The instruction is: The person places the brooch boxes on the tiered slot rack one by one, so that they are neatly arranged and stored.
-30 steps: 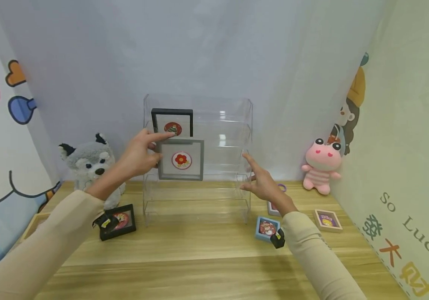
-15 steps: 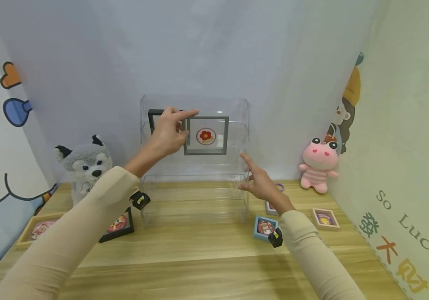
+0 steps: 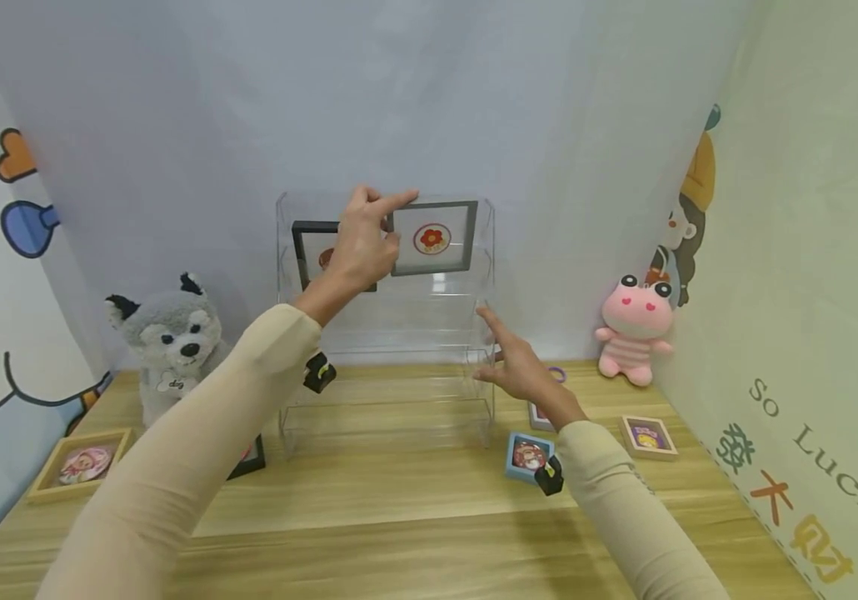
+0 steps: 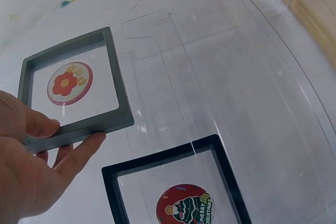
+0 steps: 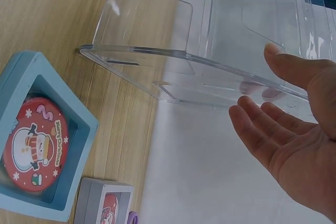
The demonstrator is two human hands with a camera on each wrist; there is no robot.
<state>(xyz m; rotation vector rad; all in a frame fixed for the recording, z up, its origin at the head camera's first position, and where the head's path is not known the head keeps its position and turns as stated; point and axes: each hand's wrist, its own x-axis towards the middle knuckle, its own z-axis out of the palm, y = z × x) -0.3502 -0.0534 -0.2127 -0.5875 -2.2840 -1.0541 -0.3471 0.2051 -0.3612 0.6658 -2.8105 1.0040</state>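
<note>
A clear acrylic tiered rack [image 3: 387, 387] stands upright on the wooden table. My left hand [image 3: 361, 246] pinches the left edge of a grey square display frame [image 3: 453, 257], thumb on one face and fingers behind. Inside the frame is a round badge [image 4: 70, 83] with a red flower. The frame is at the rack's top tier; whether it touches the shelf I cannot tell. Left of it, partly behind my hand, a black frame [image 4: 231, 182] with a Christmas tree badge sits in the rack. My right hand [image 3: 522, 367] is at the rack's right side panel, fingers nearly straight, thumb across the panel's edge.
On the table lie a blue frame [image 3: 529, 457], a small grey frame [image 3: 541, 417], a beige frame [image 3: 649, 437], a yellow wooden frame [image 3: 84, 465] and a black frame [image 3: 249, 460]. A husky plush [image 3: 177, 342] sits left, a pink plush [image 3: 636, 329] right. A curtain hangs behind.
My left hand has carried the grey frame up and right, from in front of the middle tiers to the top tier beside the black frame. The right hand stays by the rack's side.
</note>
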